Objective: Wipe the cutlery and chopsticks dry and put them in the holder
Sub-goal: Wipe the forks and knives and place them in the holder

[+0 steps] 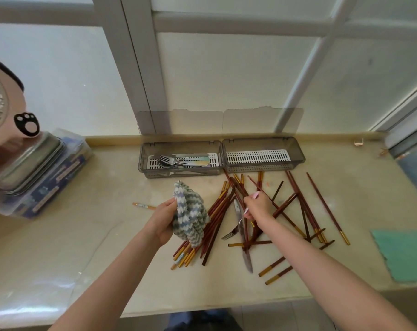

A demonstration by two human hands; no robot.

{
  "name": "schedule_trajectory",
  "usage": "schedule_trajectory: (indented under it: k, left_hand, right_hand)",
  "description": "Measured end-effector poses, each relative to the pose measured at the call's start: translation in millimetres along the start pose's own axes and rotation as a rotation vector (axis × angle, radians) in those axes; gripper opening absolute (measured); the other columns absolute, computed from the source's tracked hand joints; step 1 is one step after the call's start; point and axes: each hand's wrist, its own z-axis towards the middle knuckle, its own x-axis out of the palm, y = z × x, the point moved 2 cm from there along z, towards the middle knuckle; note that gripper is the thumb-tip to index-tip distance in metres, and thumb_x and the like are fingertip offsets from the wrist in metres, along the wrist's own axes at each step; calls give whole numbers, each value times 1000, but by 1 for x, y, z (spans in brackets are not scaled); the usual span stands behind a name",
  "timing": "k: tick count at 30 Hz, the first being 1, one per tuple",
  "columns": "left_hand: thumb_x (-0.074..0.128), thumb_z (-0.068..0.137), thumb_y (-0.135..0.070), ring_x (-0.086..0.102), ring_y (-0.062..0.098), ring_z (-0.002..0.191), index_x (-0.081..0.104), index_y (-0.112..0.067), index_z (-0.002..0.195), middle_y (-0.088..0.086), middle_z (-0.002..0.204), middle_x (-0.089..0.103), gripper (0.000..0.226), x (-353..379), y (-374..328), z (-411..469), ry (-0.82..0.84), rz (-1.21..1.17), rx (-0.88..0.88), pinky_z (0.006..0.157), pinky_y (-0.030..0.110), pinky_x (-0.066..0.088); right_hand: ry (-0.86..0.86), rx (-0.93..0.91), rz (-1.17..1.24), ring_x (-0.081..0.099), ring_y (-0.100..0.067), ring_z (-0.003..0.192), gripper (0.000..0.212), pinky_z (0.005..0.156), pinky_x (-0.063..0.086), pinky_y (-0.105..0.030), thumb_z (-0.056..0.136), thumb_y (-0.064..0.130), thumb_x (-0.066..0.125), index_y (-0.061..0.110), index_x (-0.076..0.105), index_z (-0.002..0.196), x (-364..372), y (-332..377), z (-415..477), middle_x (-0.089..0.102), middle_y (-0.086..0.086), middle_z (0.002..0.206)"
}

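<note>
Chopsticks (295, 206) everywhere, dark red with gold tips, strewn across the pale surface (107, 235) right in front of you. One thick bunch (209, 225) fans out just right of your cloth; the rest lie crossed and tangled to the right, a few stragglers (275, 271) nearer you.

Your right hand (256, 207) is down in the middle of that tangle, fingers curled and pinched together on something slim, though whether it is a chopstick or a piece of cutlery you cannot tell from here. Just below that hand lie a fork (231, 232), tines toward you, and a knife (246, 256) pointing your way, both resting among the sticks.

Your left hand (163, 219) is closed around a bunched grey-and-white zigzag cloth (190, 211), held just left of the pile and above the surface.

Beyond it all, against the window, sits the holder (223, 155), two grey trays side by side with lids up. The left tray already carries forks (171, 161) and other cutlery on its white grid; the right tray (262, 154) shows only its grid.

Further out: a loose stick (144, 206) left of your cloth, a green sheet (405, 254) far right, a pink fan (2, 111) far left.
</note>
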Motion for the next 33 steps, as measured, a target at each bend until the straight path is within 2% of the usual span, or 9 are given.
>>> schedule_trajectory:
  k: [3, 5, 8, 12, 15, 18, 23, 27, 33]
  left_hand:
    - [45, 97, -22, 67, 23, 83, 63, -7, 104, 10, 90, 72, 24, -1, 1, 1, -5, 20, 1, 69, 32, 54]
    - [46, 96, -24, 66, 23, 85, 63, -7, 102, 11, 92, 71, 25, 0, 3, 2, -2, 43, -6, 72, 33, 53]
    - [47, 96, -26, 65, 24, 87, 63, -3, 100, 13, 96, 69, 29, 6, 4, 4, 34, 136, -31, 80, 34, 52]
    - [49, 94, -19, 64, 22, 83, 64, -2, 91, 12, 88, 69, 22, 20, -2, 1, 178, 279, -35, 78, 30, 51]
    - [47, 92, -2, 62, 20, 72, 62, 0, 83, 12, 78, 66, 17, 25, -11, 0, 245, 376, 20, 66, 27, 51]
    - [43, 92, 4, 63, 17, 67, 61, -1, 80, 10, 73, 66, 22, 27, -16, 0, 184, 447, 64, 61, 25, 52]
    - [50, 91, -4, 62, 14, 65, 59, -6, 74, 5, 68, 65, 20, 26, -17, -3, 119, 504, 61, 59, 23, 48]
    - [53, 92, -9, 62, 14, 63, 61, -5, 76, 7, 70, 64, 18, 14, -21, -3, 101, 495, -19, 54, 22, 51]
    - [54, 92, -12, 62, 17, 63, 61, -5, 74, 8, 66, 65, 20, 0, -27, -1, -55, 374, -5, 58, 27, 51]
  right_hand:
    - [16, 18, 113, 52, -15, 43, 8, 41, 39, -24, 91, 13, 52, 6, 54, 92, -8, 4, 1, 59, -9, 65]
    - [201, 20, 326, 50, -13, 45, 6, 39, 38, -21, 93, 11, 51, 7, 55, 93, -11, 15, -4, 56, -9, 69]
    - [509, -137, 531, 49, -12, 49, 12, 42, 40, -19, 94, 3, 45, 4, 55, 100, -10, 47, -21, 54, -9, 71]
    - [665, -351, 591, 57, -19, 56, 8, 49, 48, -24, 94, 1, 45, 4, 52, 95, -2, 85, -43, 60, -12, 75]
    - [673, -417, 487, 58, -22, 58, 6, 52, 49, -27, 95, 4, 48, 5, 52, 99, 6, 97, -51, 64, -12, 77]
    - [659, -432, 456, 56, -21, 58, 10, 53, 48, -27, 98, 13, 47, 7, 52, 105, 13, 102, -54, 64, -10, 73]
    - [557, -497, 393, 54, -18, 46, 14, 44, 44, -24, 97, 10, 49, 0, 54, 105, 15, 109, -53, 64, -11, 68]
    - [501, -529, 418, 55, -19, 48, 8, 45, 46, -24, 97, 9, 50, 5, 57, 98, 15, 115, -54, 65, -12, 68]
    - [215, -536, 544, 62, -17, 52, 14, 47, 51, -25, 96, 12, 53, -1, 58, 98, 13, 114, -47, 68, -14, 73]
